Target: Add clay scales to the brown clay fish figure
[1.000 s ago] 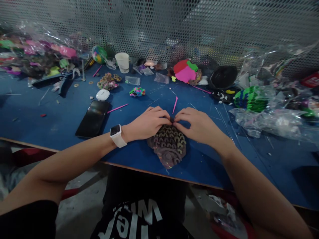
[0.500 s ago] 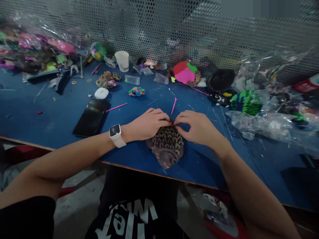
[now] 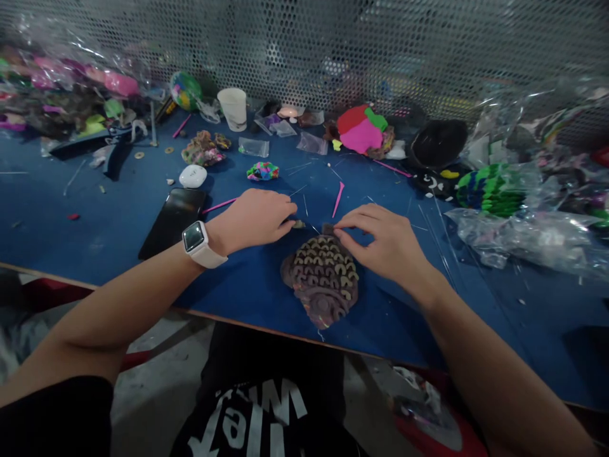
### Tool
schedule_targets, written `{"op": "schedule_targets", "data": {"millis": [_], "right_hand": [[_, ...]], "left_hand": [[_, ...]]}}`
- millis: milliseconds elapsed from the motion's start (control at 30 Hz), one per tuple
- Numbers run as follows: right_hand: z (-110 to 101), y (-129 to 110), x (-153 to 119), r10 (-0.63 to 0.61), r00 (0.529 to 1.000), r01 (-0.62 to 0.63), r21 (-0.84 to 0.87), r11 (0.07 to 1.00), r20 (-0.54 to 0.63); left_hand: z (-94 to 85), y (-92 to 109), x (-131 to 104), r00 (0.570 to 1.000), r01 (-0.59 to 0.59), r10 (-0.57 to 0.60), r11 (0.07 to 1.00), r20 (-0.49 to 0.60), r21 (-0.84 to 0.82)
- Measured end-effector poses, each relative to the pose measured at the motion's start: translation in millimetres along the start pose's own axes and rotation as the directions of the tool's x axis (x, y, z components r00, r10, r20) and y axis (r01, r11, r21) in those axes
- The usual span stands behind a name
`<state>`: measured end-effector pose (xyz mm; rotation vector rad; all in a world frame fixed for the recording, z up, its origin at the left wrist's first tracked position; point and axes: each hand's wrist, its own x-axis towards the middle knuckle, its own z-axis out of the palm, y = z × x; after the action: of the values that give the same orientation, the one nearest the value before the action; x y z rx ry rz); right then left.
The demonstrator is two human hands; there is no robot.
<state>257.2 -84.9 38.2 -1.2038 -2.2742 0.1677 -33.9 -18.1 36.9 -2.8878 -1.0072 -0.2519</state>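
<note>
A brown clay fish (image 3: 323, 279) with rows of curved, olive-tinted scales lies near the table's front edge, its round eye toward me. My left hand (image 3: 254, 216), wearing a white watch (image 3: 195, 238), is up and left of the fish, apart from it. Its thumb and fingers are closed at a small tan clay piece (image 3: 299, 224) showing at the tips. My right hand (image 3: 385, 241) pinches the small brown clay tail (image 3: 328, 228) at the fish's far end. The palm sides of both hands are hidden.
A black phone (image 3: 171, 222) and white case (image 3: 193, 176) lie left. Pink tools, including one (image 3: 338, 199) beyond the fish, are scattered about. A paper cup (image 3: 233, 108), colourful clay pieces (image 3: 361, 130), a black bowl (image 3: 438, 143) and plastic bags (image 3: 523, 238) line the back and right.
My left hand has moved left and away from the fish's far end, with a small clay piece now showing at its fingertips. My right hand stays at the tail. The view has shifted slightly.
</note>
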Motion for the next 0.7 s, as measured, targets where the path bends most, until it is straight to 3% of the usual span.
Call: {"op": "schedule_targets", "data": {"millis": [100, 233, 400, 533, 700], "right_hand": [[4, 2, 1, 0.018, 1.0, -0.018, 0.039, 0.999, -0.007], [9, 1, 2, 0.023, 1.0, -0.022, 0.078, 0.997, -0.012], [16, -1, -2, -0.012, 0.998, 0.02, 0.13, 0.991, -0.06], [21, -6, -5, -0.059, 0.972, 0.1, 0.17, 0.98, -0.227], [20, -17, -6, -0.049, 0.951, 0.121, 0.222, 0.968, -0.305]], "left_hand": [[-2.9, 3, 0, 0.997, -0.068, 0.07, 0.997, 0.039, -0.041], [-2.9, 6, 1, 0.991, -0.133, 0.134, 0.99, 0.016, -0.041], [1.3, 15, 6, 0.975, -0.179, 0.156, 0.974, -0.158, -0.141], [2.3, 25, 6, 0.911, -0.313, 0.251, 0.938, -0.328, -0.149], [3.6, 29, 3, 0.851, -0.333, 0.234, 0.933, -0.47, -0.138]]}}
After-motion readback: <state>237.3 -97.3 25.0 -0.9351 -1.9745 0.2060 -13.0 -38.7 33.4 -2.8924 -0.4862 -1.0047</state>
